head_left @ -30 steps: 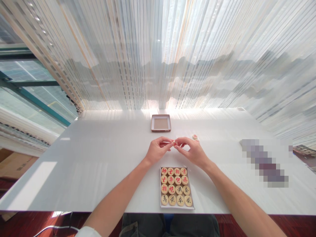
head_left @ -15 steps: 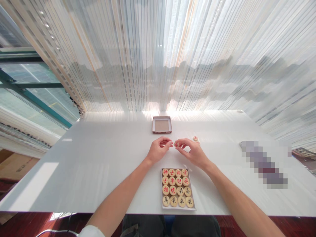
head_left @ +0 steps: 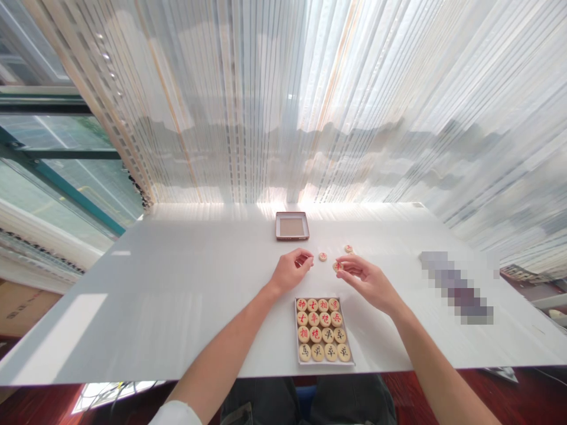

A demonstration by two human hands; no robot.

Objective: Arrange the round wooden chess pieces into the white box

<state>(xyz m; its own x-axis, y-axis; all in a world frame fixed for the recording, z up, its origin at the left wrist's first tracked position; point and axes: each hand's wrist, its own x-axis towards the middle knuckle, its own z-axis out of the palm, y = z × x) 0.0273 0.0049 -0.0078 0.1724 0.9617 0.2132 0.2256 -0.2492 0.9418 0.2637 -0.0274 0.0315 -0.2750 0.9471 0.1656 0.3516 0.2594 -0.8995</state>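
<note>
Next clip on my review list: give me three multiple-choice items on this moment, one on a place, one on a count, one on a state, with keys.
1. Where is the box lid?
A. at the far side of the white table, beyond both hands
B. on the box of chess pieces
C. under the left arm

2. How many pieces fill the box of chess pieces?
A. nine
B. sixteen
C. twenty-five

3. What is the right hand doing?
A. resting flat
B. pinching a red-marked chess piece
C. lifting the lid

Key: A, the lid sits far from the hands; B, four rows of four; B, fingertips close on the piece, while the left hand is beside a loose piece.
</note>
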